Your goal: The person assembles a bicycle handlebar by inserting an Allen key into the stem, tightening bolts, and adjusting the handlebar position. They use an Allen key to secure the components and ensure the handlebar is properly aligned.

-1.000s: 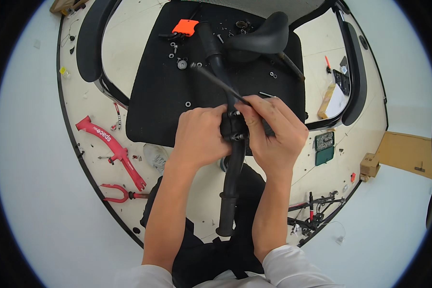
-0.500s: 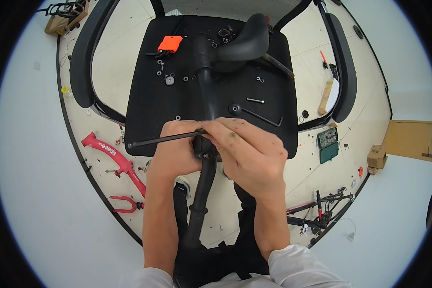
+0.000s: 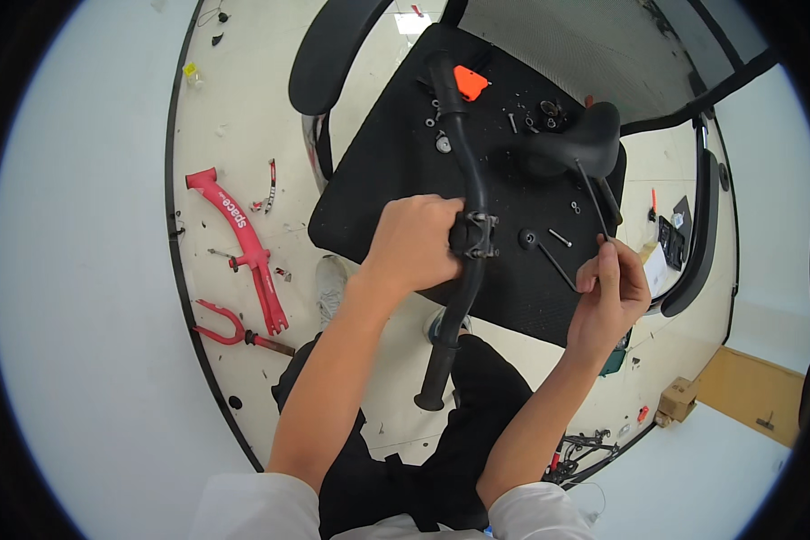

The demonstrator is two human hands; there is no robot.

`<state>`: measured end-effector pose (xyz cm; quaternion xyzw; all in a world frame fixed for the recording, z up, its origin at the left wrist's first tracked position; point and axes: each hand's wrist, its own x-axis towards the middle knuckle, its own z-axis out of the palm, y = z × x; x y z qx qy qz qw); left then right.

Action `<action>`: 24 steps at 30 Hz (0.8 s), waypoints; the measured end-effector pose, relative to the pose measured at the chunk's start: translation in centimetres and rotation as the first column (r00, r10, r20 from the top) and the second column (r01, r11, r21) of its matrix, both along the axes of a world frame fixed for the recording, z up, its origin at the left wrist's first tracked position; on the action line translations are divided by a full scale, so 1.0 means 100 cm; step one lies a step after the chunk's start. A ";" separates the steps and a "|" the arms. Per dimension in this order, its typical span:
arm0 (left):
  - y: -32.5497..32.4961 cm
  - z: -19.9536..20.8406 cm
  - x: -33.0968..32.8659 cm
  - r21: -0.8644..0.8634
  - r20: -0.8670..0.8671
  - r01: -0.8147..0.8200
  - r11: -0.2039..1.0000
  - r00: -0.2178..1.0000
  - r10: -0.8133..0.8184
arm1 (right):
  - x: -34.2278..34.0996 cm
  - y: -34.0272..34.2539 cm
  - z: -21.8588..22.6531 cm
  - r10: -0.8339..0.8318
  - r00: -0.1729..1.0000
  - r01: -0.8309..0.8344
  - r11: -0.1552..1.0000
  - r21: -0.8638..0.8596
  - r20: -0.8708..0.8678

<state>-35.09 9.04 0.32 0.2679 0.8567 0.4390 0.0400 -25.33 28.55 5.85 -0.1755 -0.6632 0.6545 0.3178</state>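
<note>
My left hand (image 3: 416,241) is closed round the stem, whose clamp (image 3: 484,236) grips a black bicycle handlebar (image 3: 471,175). The bar stands lengthwise over the chair seat's front edge, its near end above my legs. Off to the right, my right hand (image 3: 616,283) pinches a black hex key (image 3: 594,202) by one end, its shaft pointing up toward the saddle. Near that hand, a second hex key (image 3: 558,268), a round black cap (image 3: 529,238) and a silver bolt (image 3: 560,238) lie on the seat.
The black chair seat (image 3: 369,202) also bears a bicycle saddle (image 3: 594,139), an orange tool (image 3: 470,83) and several washers. Armrests (image 3: 337,54) flank it. On the floor lie a red frame part (image 3: 234,220), a red fork (image 3: 234,326) and a cardboard box (image 3: 678,398).
My right hand has left the clamp and moved right with the hex key, which now points upward. The left hand still grips the stem. The view has turned, and the bar's clamp shows.
</note>
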 end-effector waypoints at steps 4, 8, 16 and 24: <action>0.001 -0.004 0.000 0.105 0.119 -0.032 0.994 0.993 0.020 | -0.002 0.002 -0.003 0.114 0.984 -0.132 0.982 -0.133 -0.140; 0.014 0.001 0.005 0.178 0.230 -0.027 0.984 0.973 -0.015 | -0.001 -0.003 -0.006 0.128 0.954 -0.242 0.866 -0.439 -0.272; 0.032 -0.021 0.031 0.280 0.321 -0.026 0.960 0.944 -0.068 | -0.003 0.004 -0.020 0.014 0.873 -0.453 0.398 -0.798 -0.488; 0.029 -0.056 0.034 0.091 0.135 0.012 0.996 0.991 -0.024 | -0.014 -0.030 -0.031 0.122 0.992 -0.112 0.974 -0.197 0.040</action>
